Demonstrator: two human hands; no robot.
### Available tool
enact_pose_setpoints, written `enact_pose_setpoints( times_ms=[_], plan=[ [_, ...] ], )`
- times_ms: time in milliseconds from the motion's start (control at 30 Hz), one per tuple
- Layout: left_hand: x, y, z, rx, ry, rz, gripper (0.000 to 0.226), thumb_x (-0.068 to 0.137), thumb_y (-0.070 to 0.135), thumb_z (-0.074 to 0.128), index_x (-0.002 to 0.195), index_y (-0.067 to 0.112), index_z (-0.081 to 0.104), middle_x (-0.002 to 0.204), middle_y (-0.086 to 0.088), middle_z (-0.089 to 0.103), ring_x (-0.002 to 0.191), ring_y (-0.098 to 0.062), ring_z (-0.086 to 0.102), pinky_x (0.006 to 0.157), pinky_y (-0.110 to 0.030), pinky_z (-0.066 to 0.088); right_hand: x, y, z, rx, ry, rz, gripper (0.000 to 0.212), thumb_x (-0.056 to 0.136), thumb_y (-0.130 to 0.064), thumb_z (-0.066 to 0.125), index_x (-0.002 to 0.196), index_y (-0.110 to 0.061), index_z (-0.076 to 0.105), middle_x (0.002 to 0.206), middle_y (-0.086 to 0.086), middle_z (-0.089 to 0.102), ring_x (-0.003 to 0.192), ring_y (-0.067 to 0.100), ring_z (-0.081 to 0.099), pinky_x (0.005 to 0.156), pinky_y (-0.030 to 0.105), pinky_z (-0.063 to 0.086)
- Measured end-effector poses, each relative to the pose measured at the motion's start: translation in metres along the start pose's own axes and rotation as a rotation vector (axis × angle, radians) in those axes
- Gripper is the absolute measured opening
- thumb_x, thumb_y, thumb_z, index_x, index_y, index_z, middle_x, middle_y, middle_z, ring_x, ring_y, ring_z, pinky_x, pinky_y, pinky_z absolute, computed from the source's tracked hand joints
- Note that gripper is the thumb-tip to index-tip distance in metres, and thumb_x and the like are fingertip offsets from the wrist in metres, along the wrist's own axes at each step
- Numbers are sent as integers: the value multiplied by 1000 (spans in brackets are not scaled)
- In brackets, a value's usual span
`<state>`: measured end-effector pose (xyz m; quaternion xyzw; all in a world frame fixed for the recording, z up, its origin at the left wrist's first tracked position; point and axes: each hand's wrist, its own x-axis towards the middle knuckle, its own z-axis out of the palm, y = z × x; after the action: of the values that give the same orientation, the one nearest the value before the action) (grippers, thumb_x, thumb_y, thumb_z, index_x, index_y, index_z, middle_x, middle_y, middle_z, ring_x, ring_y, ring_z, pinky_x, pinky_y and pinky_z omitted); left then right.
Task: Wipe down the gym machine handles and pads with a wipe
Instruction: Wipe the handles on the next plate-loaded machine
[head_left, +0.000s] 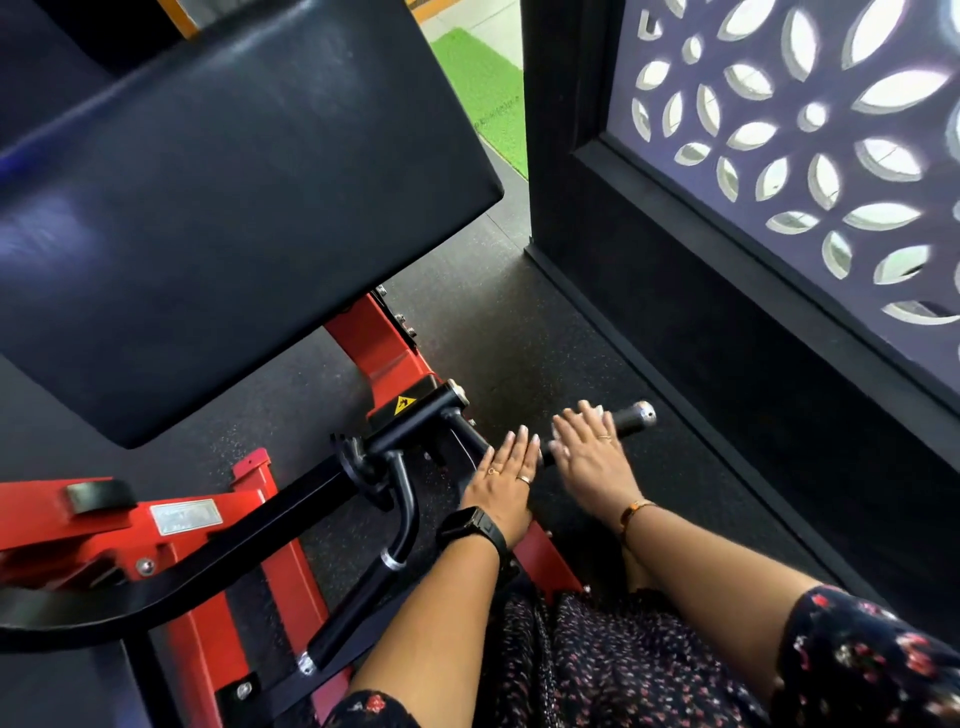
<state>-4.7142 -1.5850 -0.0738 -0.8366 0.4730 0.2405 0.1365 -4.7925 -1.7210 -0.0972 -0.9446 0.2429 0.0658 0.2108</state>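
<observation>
A black handle bar (631, 415) with a silver end cap sticks out to the right of the red-framed gym machine (379, 348). My right hand (589, 457) lies over this bar with fingers straight, and a bit of white wipe (605, 414) shows at its fingertips. My left hand (506, 475), fingers straight and together, rests on the bar's inner end beside the right hand. A second black handle (363, 597) angles down toward me at the lower left. A large black pad (218, 208) fills the upper left.
A black partition with a patterned cut-out screen (779, 156) stands close on the right. Dark rubber floor (519, 322) lies between machine and partition, with green turf (483, 88) beyond. A black curved lever arm (156, 587) crosses the red frame at the left.
</observation>
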Motion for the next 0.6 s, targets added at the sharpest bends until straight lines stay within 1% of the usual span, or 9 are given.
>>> enact_pose_setpoints(
  times_ms=[133, 200, 233, 300, 333, 367, 400, 467, 600],
  plan=[
    [-4, -7, -1, -89, -5, -71, 67, 97, 36, 14, 152, 11, -15, 158, -2, -23, 149, -16, -14, 119, -35, -8, -7, -44, 6, 206, -132, -12, 58, 100, -39, 11, 149, -14, 29, 157, 3, 25, 148, 19, 5, 115, 30, -10],
    [-5, -13, -6, -309, 7, -177, 66, 94, 37, 4, 154, 11, -6, 162, -2, -12, 149, -15, -9, 119, -38, -6, -10, -65, -17, 561, -205, 75, 44, 106, -25, 23, 144, -9, 39, 150, 9, 39, 144, 21, 21, 113, 23, 8],
    [-8, -16, -14, -458, 7, -224, 60, 100, 32, 9, 155, 10, -1, 163, -3, -7, 150, -15, -6, 119, -39, -4, -8, -72, -29, 785, -250, 150, 42, 106, -21, 26, 139, -5, 45, 135, 13, 54, 134, 18, 41, 105, 18, 24],
    [-6, -23, -27, -850, 34, -306, 51, 106, 25, 22, 153, 6, 20, 161, -9, 15, 149, -20, 11, 117, -36, 9, -4, -81, -46, 1102, -301, 308, 44, 106, -23, 26, 128, 3, 54, 78, 3, 73, 79, 1, 67, 67, 8, 44],
    [-7, -24, -35, -1136, 44, -371, 49, 103, 31, 31, 144, 4, 41, 152, -15, 36, 143, -24, 29, 112, -34, 22, 0, -82, -49, 1252, -315, 396, 49, 105, -29, 28, 125, 6, 56, 69, 2, 71, 64, 3, 64, 60, 11, 45],
    [-11, -26, -43, -1406, 75, -452, 48, 95, 41, 40, 123, 6, 60, 127, -19, 57, 127, -25, 48, 101, -34, 36, 3, -83, -50, 1413, -331, 478, 54, 103, -37, 31, 124, 7, 56, 81, 9, 71, 67, 9, 64, 66, 18, 49],
    [-13, -28, -49, -1614, 100, -517, 41, 85, 47, 47, 97, 12, 66, 94, -15, 65, 100, -24, 61, 83, -31, 45, 3, -82, -53, 1536, -338, 541, 57, 101, -42, 34, 121, 6, 57, 98, 18, 68, 75, 17, 65, 75, 26, 51],
    [-19, -32, -61, -1864, 134, -551, 27, 89, 39, 49, 75, 18, 57, 55, 4, 54, 50, -15, 53, 47, -19, 41, 1, -84, -64, 1669, -350, 565, 55, 100, -44, 35, 111, 3, 61, 103, 21, 66, 80, 25, 68, 81, 34, 54],
    [-37, -39, -77, -2042, 170, -460, 26, 99, 24, 52, 77, 15, 62, 52, 7, 62, 40, -2, 56, 41, -11, 42, -6, -95, -87, 1740, -369, 474, 48, 100, -44, 37, 95, -5, 64, 87, 14, 71, 76, 23, 69, 78, 37, 56]
  ],
)
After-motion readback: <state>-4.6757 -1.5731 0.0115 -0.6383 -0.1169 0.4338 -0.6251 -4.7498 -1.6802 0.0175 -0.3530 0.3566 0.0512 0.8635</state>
